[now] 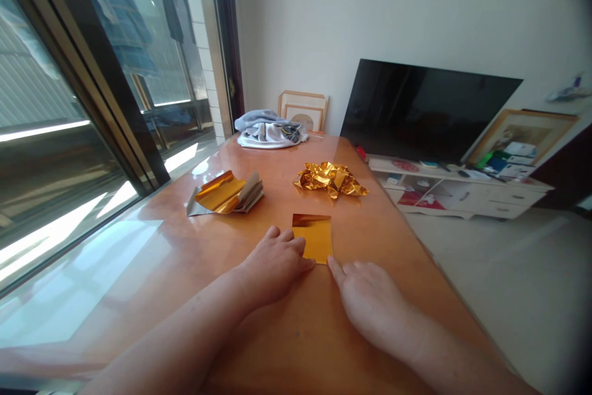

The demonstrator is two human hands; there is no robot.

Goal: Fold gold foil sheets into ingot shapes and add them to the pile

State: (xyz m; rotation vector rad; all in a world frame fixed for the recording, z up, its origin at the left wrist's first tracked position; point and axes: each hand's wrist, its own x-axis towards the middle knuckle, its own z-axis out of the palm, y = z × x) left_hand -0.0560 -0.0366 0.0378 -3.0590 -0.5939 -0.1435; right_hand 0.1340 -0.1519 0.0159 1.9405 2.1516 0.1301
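A small sheet of gold foil paper [318,240] lies on the table before me, its far edge darker. My left hand [280,259] is closed over the sheet's left side, fingers curled and thumb at the near edge. At the near right corner, my right hand [367,293] has its index finger pressed on the paper, the other fingers curled under. Further left sits a stack of gold foil sheets [226,191] with grey-white backs, curling at the edges. Beyond the sheet, to the right, is a heap of folded gold foil pieces [330,179].
The glossy wooden table [277,346] runs away from me. A bundle of pale cloth [268,130] rests at its far end. Glass sliding doors [152,44] stand to the left. On the right, a television [425,111] sits on a low white cabinet [481,195].
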